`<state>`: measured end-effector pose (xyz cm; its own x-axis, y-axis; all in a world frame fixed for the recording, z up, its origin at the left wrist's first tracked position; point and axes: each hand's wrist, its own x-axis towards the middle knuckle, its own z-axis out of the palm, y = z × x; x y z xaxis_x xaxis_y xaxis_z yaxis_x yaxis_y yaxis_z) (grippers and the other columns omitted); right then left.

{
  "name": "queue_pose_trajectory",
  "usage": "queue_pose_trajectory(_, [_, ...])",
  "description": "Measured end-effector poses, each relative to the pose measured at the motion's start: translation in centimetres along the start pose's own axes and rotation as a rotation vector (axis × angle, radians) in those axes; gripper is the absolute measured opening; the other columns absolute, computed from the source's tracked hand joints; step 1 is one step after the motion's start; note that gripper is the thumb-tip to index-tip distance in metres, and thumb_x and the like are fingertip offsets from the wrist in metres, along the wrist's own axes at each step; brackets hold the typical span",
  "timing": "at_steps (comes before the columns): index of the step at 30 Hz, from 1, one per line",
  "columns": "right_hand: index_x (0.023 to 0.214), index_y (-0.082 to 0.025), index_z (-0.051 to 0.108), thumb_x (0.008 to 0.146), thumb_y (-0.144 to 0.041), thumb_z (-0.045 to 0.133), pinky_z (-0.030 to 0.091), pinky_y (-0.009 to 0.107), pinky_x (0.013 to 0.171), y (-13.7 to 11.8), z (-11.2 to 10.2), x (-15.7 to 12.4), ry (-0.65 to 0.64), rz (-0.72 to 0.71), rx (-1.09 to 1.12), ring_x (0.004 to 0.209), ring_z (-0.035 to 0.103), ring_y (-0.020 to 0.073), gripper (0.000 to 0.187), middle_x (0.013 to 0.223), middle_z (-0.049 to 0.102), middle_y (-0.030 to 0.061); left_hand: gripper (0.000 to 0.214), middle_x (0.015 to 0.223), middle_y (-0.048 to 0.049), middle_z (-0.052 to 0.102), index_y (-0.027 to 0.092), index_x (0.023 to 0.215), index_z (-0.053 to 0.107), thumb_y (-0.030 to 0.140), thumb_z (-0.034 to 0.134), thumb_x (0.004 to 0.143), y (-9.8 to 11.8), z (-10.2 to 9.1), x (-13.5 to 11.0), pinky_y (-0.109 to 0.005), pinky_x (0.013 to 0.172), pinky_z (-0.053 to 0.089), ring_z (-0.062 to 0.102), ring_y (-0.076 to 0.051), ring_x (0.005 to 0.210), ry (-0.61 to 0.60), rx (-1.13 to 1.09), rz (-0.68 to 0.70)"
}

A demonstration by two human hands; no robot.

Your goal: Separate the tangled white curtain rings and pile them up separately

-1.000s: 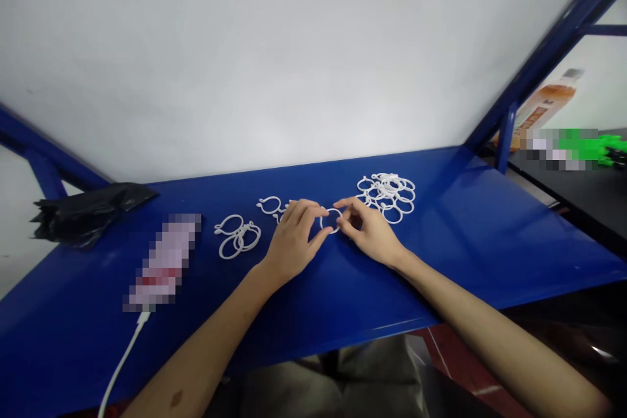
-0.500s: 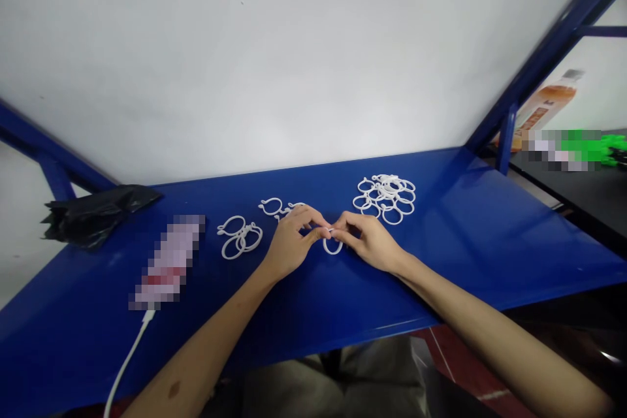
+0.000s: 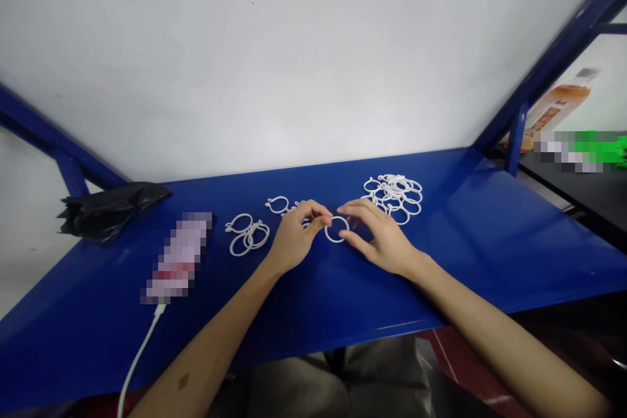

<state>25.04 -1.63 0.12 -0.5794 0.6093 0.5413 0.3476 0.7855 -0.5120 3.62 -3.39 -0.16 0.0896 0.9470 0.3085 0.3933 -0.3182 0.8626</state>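
Presently, a single white ring (image 3: 336,241) is held in front of the body, between the two hands, over the blue table (image 3: 470,222). Its upper left side is pinched between thumb and fingertips of the left hand (image 3: 296,233), presumably so that it is steadied while most of its loop is left exposed. The right hand (image 3: 382,235) is spread around the opposite side, nothing being clasped; whether the ring is touched by its thumb cannot be told. A loose pile (image 3: 399,191) of similar rings is set beyond the right hand, and a smaller cluster (image 3: 249,235) left of the left hand; by this spacing, the middle is probably kept free for handling.
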Motion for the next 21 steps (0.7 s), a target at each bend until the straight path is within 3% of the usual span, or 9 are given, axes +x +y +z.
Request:
queue_pose_trajectory(3, [0.118,-0.025,0.064,0.097,-0.032,0.058,0.056,0.045,0.091,-0.3,-0.3,-0.1,-0.04,-0.124,-0.123,0.107,0.062,0.0238,0.023,0.135,0.057,0.0117,0.031,0.083,-0.001,0.071,0.021,0.089,0.068,0.05,0.058,0.093,-0.4,-0.6,0.2,-0.029,0.074,0.047,0.065,-0.017,0.078,0.011,-0.074,-0.05])
queue_pose_trajectory(7, [0.106,-0.024,0.07,0.1,-0.031,0.051,0.058,0.042,0.084,-0.4,0.1,-0.1,-0.103,-0.136,-0.237,0.103,0.063,0.0236,0.021,0.129,0.061,0.0118,0.033,0.086,-0.0026,0.073,0.02,0.094,0.069,0.05,0.054,0.096,-0.6,-0.7,0.3,-0.031,0.079,0.05,0.068,-0.018,0.082,-0.047,-0.041,-0.052])
queue_pose_trajectory(9, [0.105,-0.024,0.07,0.102,-0.031,0.048,0.058,0.04,0.082,-0.3,0.3,0.0,-0.117,-0.106,-0.281,0.102,0.064,0.0234,0.023,0.128,0.062,0.0117,0.031,0.094,-0.0036,0.074,0.021,0.103,0.07,0.045,0.049,0.099,-0.7,-0.5,0.3,-0.033,0.085,0.051,0.067,-0.019,0.089,-0.014,0.065,-0.011])
queue_pose_trajectory(12, [0.106,-0.024,0.069,0.103,-0.03,0.045,0.058,0.038,0.082,0.4,-0.1,0.2,-0.124,-0.046,-0.32,0.101,0.065,0.0216,0.025,0.126,0.063,0.0113,0.026,0.106,-0.0052,0.072,0.022,0.113,0.068,0.036,0.05,0.099,-0.8,-0.3,0.2,-0.04,0.097,0.046,0.062,-0.023,0.102,0.065,0.41,0.139])
queue_pose_trajectory(16, [0.109,-0.021,0.067,0.103,-0.028,0.043,0.057,0.039,0.087,2.6,-2.4,-0.3,-0.08,-0.014,-0.342,0.103,0.066,0.0226,0.026,0.121,0.064,0.0125,0.025,0.106,-0.0088,0.067,0.021,0.11,0.067,0.038,0.06,0.094,-1.2,-0.5,0.1,-0.044,0.094,0.044,0.056,-0.028,0.104,0.019,0.814,0.226])
queue_pose_trajectory(21, [0.118,-0.025,0.067,0.102,-0.021,0.042,0.057,0.04,0.091,6.1,-6.8,-3.0,-0.113,-0.015,-0.417,0.112,0.066,0.0244,0.029,0.126,0.066,0.01,0.023,0.105,-0.0103,0.065,0.02,0.107,0.067,0.037,0.063,0.092,-1.8,-0.8,-0.1,-0.044,0.088,0.043,0.055,-0.031,0.103,-0.106,1.001,0.208])
